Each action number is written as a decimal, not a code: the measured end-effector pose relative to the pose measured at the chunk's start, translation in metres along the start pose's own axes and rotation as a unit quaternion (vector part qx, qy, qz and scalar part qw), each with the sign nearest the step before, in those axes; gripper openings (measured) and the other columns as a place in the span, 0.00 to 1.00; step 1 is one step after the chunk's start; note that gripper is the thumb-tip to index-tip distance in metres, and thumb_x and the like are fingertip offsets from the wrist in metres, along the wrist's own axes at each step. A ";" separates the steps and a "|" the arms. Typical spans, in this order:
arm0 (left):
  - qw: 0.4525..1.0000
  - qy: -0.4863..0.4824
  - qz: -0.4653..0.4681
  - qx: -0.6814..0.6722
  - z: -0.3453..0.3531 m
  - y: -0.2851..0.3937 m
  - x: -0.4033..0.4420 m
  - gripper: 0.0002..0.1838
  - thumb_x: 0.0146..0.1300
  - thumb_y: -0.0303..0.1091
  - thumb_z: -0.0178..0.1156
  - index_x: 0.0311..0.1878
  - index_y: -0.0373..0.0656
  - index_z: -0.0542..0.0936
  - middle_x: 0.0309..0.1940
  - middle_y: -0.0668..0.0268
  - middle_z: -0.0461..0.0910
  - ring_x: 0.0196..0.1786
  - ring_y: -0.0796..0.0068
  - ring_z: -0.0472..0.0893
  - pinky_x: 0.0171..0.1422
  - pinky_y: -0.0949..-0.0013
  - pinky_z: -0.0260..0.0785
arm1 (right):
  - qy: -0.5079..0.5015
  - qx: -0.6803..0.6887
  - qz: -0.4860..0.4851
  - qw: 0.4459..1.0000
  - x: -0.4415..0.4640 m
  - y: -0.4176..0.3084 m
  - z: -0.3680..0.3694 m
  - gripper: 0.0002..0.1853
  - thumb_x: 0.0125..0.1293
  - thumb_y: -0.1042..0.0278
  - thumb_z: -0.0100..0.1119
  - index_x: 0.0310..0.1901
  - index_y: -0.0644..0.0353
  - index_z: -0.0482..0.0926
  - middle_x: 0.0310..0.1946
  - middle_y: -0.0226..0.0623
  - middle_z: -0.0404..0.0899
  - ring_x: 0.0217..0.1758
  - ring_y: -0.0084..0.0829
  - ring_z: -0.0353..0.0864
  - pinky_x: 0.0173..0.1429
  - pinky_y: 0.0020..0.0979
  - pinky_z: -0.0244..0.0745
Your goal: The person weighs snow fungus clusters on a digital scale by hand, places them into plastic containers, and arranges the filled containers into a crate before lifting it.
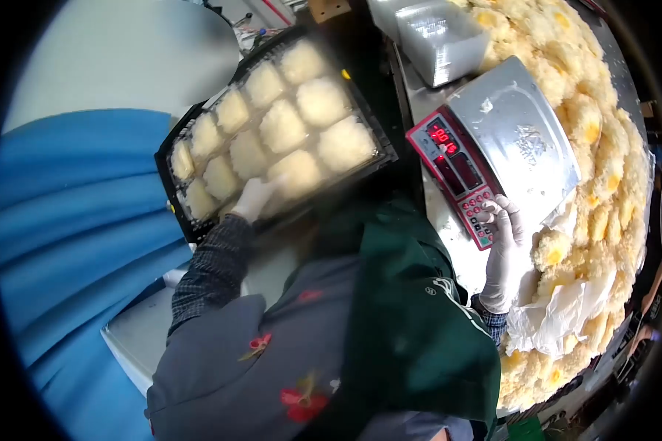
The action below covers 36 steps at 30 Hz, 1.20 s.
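Observation:
My left hand [255, 198], in a white glove, reaches over the near edge of a black crate [386, 151]. The crate holds several clear boxes packed with pale yellow, fluffy food [283, 126]. The fingertips are blurred beside a box in the near row. My right hand [504, 220], also gloved, rests at the keypad of a red-framed scale [456, 173] with its fingers bent. The scale's display is lit red, and its metal plate [522, 132] carries only small crumbs.
A large heap of the same yellowish food [596, 184] covers the metal table on the right. Stacked clear boxes [441, 40] stand beyond the scale. A crumpled plastic bag [555, 320] lies by the heap. Blue cloth [88, 220] and a pale round surface [125, 59] are at the left.

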State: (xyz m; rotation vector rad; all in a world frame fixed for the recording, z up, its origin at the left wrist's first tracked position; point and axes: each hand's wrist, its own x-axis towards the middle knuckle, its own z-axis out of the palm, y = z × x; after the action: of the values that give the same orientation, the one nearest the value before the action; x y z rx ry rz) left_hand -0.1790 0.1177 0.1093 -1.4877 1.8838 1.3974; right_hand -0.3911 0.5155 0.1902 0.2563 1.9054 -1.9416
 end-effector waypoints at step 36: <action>0.550 -0.014 0.797 0.249 0.189 0.323 -0.098 0.04 0.54 0.26 0.67 0.33 0.42 0.83 0.33 0.63 0.81 0.45 0.63 0.79 0.53 0.62 0.67 | 0.512 -0.206 -0.195 0.811 0.007 0.063 -0.189 0.22 0.59 0.70 0.62 0.55 0.65 0.75 0.44 0.43 0.83 0.42 0.38 0.84 0.49 0.32 0.79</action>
State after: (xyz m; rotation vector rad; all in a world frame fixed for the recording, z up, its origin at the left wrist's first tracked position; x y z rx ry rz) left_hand -0.4799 0.3154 0.2512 1.0281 3.1698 0.8987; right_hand -0.3999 0.7020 0.1203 1.0063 3.2238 -1.6392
